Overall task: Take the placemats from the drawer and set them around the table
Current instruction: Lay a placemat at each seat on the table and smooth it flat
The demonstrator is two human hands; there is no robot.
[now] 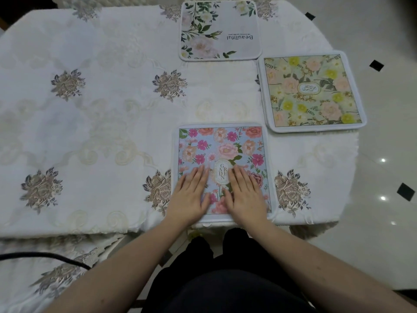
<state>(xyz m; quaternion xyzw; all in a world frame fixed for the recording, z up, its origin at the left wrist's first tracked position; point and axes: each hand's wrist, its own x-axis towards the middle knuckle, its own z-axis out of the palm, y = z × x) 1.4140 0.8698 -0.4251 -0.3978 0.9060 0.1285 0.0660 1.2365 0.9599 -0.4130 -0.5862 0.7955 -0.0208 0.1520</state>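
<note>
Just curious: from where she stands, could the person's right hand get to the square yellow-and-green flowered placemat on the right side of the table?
Probably yes. The right hand lies flat on the blue placemat with pink flowers, and the square yellow-and-green flowered placemat lies just beyond and to the right, with only bare white tablecloth between them.

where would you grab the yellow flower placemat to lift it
Pinch the yellow flower placemat at its right edge, coming from the right. It lies flat, and that edge seems to overhang the table, leaving room for fingers underneath.
</note>
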